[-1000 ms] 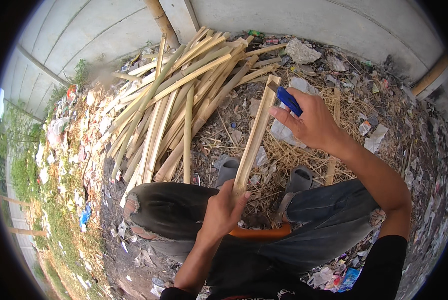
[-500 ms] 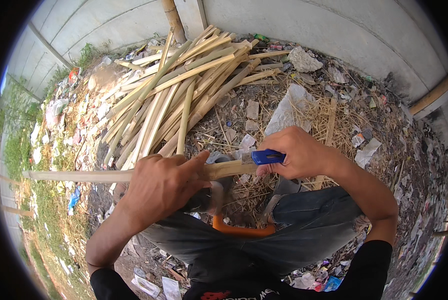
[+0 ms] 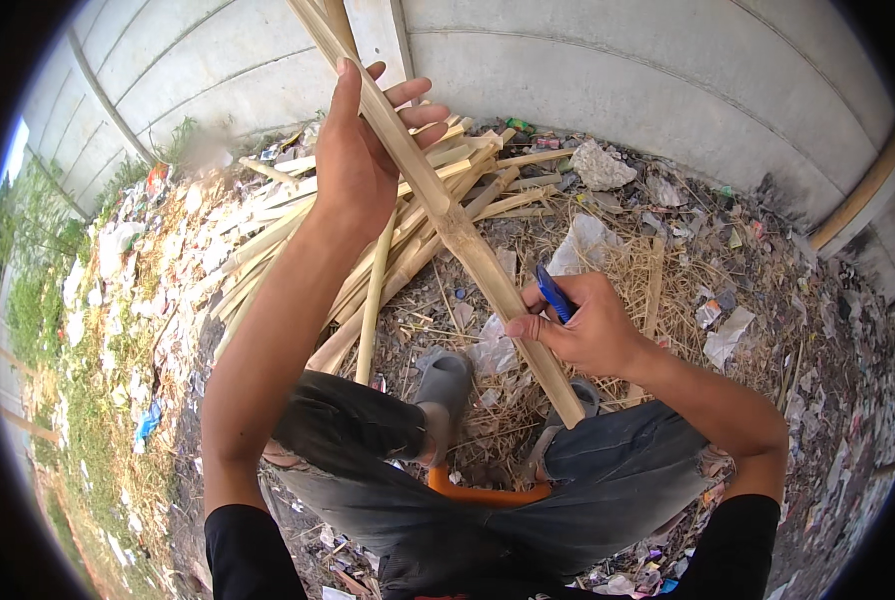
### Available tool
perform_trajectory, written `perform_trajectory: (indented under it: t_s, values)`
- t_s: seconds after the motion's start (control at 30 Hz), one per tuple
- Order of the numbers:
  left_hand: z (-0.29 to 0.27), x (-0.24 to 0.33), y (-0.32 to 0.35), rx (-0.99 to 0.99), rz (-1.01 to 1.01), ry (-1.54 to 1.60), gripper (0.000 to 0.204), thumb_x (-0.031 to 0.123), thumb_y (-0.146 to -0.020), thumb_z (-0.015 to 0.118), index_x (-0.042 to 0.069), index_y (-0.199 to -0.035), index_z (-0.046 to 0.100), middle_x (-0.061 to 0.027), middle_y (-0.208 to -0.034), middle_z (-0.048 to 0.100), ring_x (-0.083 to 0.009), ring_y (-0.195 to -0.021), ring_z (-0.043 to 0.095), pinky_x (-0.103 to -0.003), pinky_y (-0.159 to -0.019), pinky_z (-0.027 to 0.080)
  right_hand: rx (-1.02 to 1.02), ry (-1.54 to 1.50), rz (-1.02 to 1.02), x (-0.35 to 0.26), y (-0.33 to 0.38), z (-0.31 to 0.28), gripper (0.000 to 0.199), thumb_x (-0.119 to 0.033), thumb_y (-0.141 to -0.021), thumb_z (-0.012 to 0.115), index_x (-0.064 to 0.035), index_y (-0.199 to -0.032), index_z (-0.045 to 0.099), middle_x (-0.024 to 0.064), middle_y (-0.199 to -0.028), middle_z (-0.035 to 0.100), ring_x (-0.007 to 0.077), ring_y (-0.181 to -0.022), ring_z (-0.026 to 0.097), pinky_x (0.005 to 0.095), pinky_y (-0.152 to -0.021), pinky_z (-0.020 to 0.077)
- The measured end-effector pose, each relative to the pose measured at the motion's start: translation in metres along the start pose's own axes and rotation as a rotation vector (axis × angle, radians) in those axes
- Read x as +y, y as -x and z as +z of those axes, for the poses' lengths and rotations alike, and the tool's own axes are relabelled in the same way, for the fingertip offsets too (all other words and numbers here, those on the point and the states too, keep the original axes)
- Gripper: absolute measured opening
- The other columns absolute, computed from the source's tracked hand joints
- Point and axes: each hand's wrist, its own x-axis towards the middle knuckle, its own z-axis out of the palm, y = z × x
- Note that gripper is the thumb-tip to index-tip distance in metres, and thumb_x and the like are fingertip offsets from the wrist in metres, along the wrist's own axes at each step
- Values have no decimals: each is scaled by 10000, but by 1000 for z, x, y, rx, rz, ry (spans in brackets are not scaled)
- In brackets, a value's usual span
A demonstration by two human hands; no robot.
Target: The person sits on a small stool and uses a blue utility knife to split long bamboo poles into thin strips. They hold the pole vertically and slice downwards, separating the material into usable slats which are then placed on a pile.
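Here's the long, pale, split bamboo strip [image 3: 453, 225], slanting from far left to near right above the ground. The left hand [image 3: 365, 170] cradles its far part, fingers spread apart, seemingly just propping the length. The right hand [image 3: 598, 325] has its fingers clamped on the blue plastic-handled knife [image 3: 558, 297], thumb against the strip, presumably steadying both. Far left, the left forearm [image 3: 276, 330] blocks part of a yellowish bamboo heap [image 3: 413, 264]; 1 grey concrete wall [image 3: 608, 80] rises behind.

The left hand [image 3: 360, 165] is up and forward, its forearm [image 3: 278, 320] stretched, fingers [image 3: 410, 92] loosely spread — the right hand [image 3: 596, 325] sits lower and nearer, fingers curled, elbow [image 3: 763, 435] bent.
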Motion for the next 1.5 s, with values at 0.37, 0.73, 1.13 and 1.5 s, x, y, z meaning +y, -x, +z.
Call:
perform_trajectory:
  t_s: [0.37, 0.73, 1.13, 1.5]
  values:
    - [-2, -22, 9, 162, -217, -7, 282, 336, -1131, 395, 80, -1174, 504, 57, -704, 337, -57, -537, 259, -234, -453, 209, -131, 384, -335, 4, -12, -15, 360, -355, -1026, 622, -24, -1166, 605, 145, -755, 643, 372, -652, 639, 439, -650, 530]
    - [11, -34, 19, 98, -229, -114, 281, 354, -1124, 419, 83, -1129, 492, 53, -686, 328, -57, -514, 253, -248, -449, 198, -85, 505, -237, -3, -17, 28, 380, -417, -1042, 549, -61, -918, 596, 167, -651, 662, 419, -605, 665, 520, -538, 513]
    - [11, -45, 18, 95, -243, -159, 296, 374, -1121, 432, 86, -1107, 497, 48, -693, 330, -63, -518, 272, -252, -454, 219, -37, 611, -270, 0, -30, 37, 370, -402, -1036, 574, -70, -877, 612, 149, -601, 626, 385, -545, 644, 487, -489, 491]
    - [-11, 48, -23, 207, 42, -296, 203, 283, -1116, 436, 91, -1147, 491, 67, -656, 345, -65, -521, 313, -245, -454, 263, -412, 611, -308, 52, 15, 96, 376, -430, -1024, 586, -121, -813, 616, 111, -562, 596, 339, -498, 628, 476, -445, 475]
